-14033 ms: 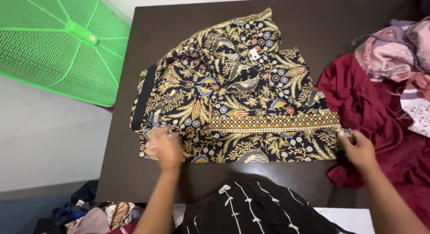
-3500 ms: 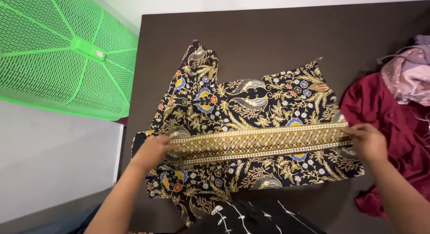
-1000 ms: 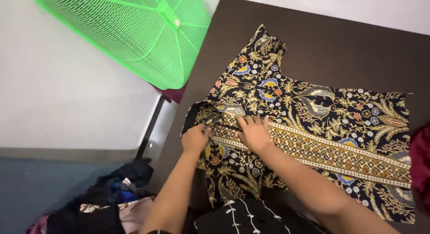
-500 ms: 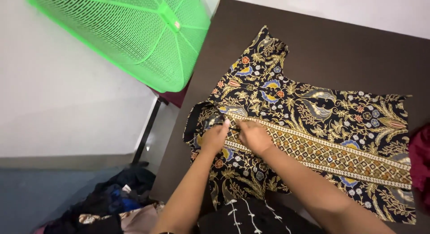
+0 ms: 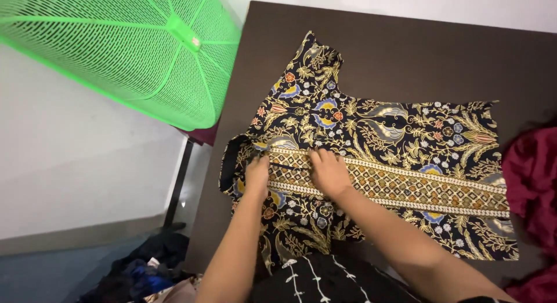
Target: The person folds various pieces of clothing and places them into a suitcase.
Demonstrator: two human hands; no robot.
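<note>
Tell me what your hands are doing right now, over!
Both hands flat on the shirt: left hand near the collar end, right hand on the gold band. Shirt spread on the dark table. Red cloth at its right edge.

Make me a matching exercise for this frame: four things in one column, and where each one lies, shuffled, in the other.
Things:
1. batik shirt
2. green mesh cover
3. maroon cloth
4. pile of clothes

Places:
A. on the floor, lower left
B. at the table's right edge
C. spread flat on the dark table
D. beyond the table's left side, upper left

Pairs: 1-C, 2-D, 3-B, 4-A
</note>
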